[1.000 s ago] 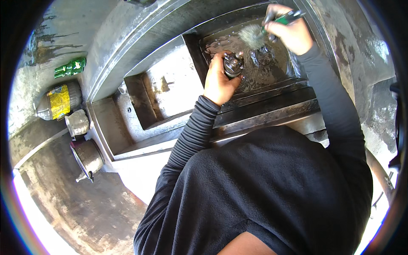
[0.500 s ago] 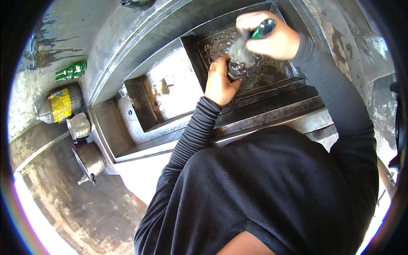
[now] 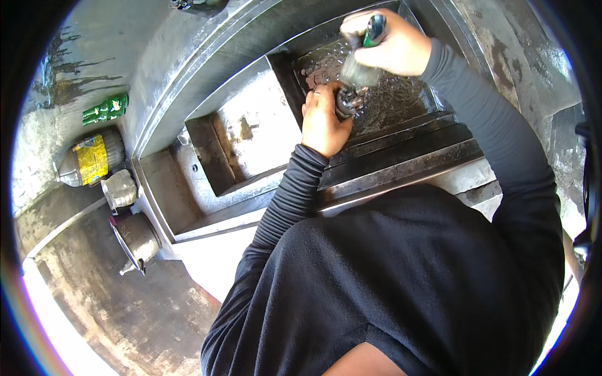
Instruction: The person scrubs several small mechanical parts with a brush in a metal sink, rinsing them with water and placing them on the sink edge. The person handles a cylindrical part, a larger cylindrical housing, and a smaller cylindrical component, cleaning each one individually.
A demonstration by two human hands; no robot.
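My right hand [image 3: 401, 50] is wrapped round the green and black handle of a brush [image 3: 360, 73], whose pale bristles point down and are smeared by motion. Just below the bristles, my left hand [image 3: 325, 126] grips a dark, wet, round metal part [image 3: 348, 104]. Its fingers curl over the part's left side, so much of it is hidden. Both hands are over the deep right basin [image 3: 448, 125] of a metal wash tank, where dark liquid ripples and splashes around the part.
Left of the basin is a bright metal shelf [image 3: 266, 119] with a recessed section beside it. Further left stand a green bottle [image 3: 105, 109], a large container with a yellow label [image 3: 91, 156], a small greyish container [image 3: 119, 190] and a metal pot [image 3: 137, 238]. The tank's raised front rim [image 3: 401, 169] runs before my body.
My right hand has moved slightly left and up with the brush. The left hand keeps its grip on the metal part in nearly the same place, and the liquid's ripples look different.
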